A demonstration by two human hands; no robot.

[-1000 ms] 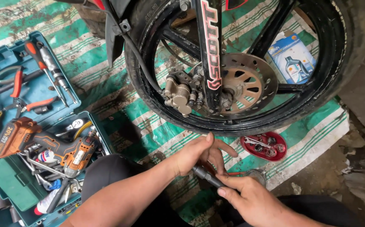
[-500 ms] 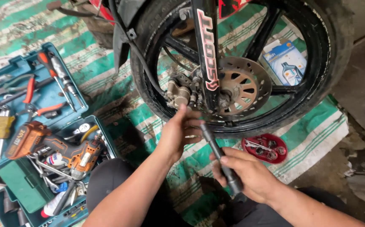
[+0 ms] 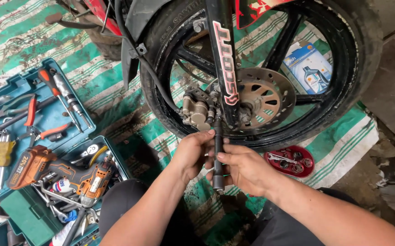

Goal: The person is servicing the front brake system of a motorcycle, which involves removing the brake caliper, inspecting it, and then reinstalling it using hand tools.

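Note:
Both my hands hold a long black socket tool (image 3: 218,175) upright, just below the brake caliper (image 3: 196,109) of a motorcycle front wheel (image 3: 343,91). My left hand (image 3: 193,152) grips the tool's upper part near its tip, which points up toward the bottom of the black fork leg (image 3: 222,59). My right hand (image 3: 245,168) wraps the middle of the shaft. A rusty brake disc (image 3: 265,98) sits to the right of the fork leg. The tool's lower end sticks out beneath my hands.
An open teal tool case (image 3: 51,118) lies at left with pliers, screwdrivers and an orange cordless drill (image 3: 56,173). A red round tray (image 3: 293,161) with small parts sits right of my hands. A blue oil box (image 3: 310,67) lies behind the wheel on the striped green mat.
The socket tool has swung from lying low and slanted in my right hand to standing upright under the fork leg. My left hand has closed around its upper end.

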